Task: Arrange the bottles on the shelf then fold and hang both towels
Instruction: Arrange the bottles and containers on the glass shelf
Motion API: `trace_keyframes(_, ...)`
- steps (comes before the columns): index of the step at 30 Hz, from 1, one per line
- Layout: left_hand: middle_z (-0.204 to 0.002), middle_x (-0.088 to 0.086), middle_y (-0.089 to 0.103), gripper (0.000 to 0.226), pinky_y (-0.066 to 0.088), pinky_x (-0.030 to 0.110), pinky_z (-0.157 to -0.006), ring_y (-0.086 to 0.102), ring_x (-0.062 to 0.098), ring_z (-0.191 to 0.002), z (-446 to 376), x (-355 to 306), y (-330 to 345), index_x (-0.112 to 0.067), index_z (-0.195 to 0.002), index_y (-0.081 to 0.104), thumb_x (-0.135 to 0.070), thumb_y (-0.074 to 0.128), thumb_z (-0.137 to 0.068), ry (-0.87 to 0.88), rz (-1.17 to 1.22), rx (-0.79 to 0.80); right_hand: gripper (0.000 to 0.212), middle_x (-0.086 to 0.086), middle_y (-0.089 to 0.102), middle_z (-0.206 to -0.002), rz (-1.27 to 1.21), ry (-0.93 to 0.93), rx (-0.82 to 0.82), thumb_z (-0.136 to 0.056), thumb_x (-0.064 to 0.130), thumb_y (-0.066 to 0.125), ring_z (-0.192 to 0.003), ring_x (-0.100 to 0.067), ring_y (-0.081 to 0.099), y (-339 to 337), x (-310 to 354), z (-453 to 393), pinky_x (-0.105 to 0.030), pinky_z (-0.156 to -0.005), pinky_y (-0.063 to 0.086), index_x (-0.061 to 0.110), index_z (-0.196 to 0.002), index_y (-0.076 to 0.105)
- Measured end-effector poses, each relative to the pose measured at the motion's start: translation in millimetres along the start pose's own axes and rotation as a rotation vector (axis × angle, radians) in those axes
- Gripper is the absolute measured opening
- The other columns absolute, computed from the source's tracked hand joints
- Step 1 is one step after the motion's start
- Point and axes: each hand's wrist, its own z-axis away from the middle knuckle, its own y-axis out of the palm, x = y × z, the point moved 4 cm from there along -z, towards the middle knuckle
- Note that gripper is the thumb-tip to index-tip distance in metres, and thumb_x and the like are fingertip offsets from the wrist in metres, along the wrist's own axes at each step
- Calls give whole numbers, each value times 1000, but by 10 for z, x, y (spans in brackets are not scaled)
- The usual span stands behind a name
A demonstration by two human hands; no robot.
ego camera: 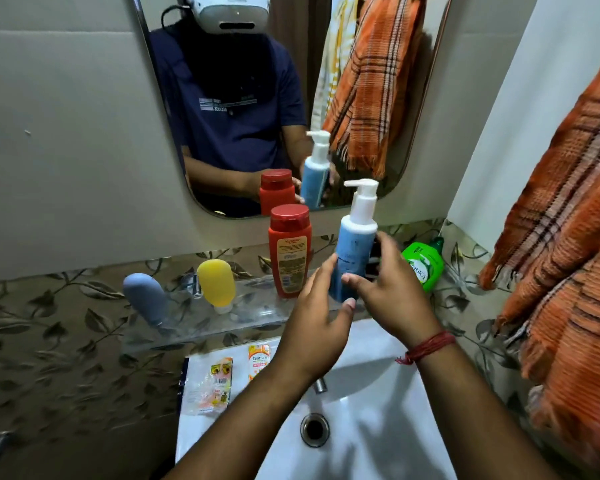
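Bathroom wall and a big rounded mirror [291, 98] fill your view, with a leaf-patterned tile band below, and down your right side hangs the orange checked towel [568, 254], bunched and unfolded, so that job looks untouched as yet. Below you sits the white sink [378, 410], with a few sachets [219, 382] lying on its left ledge. Between wall and basin runs the clear glass shelf [205, 327], and that is where your bottles are lining up: a grey soft bottle [146, 299] leaning on its cap at the left, a yellow soft bottle [217, 282] standing cap-down beside it, then the red bottle [289, 251] upright with its label towards you. Now the live one: you have the blue pump bottle [354, 251] tilted slightly, just right of the red one, its base hidden behind your hands, so I cannot tell whether it has landed. Your right hand [395, 289] curls round its lower body, thumb across the front, carrying it. Your left hand [319, 306] has fingers straight and loosely spread against the bottle's left side, steadying, I'd judge. Just beyond, 1 green bottle [425, 265] lies tipped against the corner, likely your next pick.
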Motion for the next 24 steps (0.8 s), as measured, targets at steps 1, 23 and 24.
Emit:
trace_keyframes(1,-159,-11,36,70,31,13,-113,35,-5,-141,-49,11,28,-28,-159,25,-16,60,-100,-26,17,11,62,11,53,-114,61,-30,8,-79,13,80,-94,5,52,-3,-6,-66,-4,-78,44,25,-130,46)
trace_keyframes(23,-161,-7,37,77,36,-5,-87,41,-6,-134,-382,236,485,-29,-161,20,-5,58,-99,-216,119,-15,52,-5,68,-117,180,-55,105,-74,16,81,-108,-26,64,-25,-449,-449,-44,-86,53,20,-116,50)
trace_keyframes(24,-162,-7,36,77,35,-6,-87,40,-6,-135,-388,242,491,-30,-161,19,-7,58,-99,-223,116,-13,51,-6,68,-117,177,-50,105,-74,16,81,-108,-26,64,-25,-452,-452,-44,-86,53,19,-115,50)
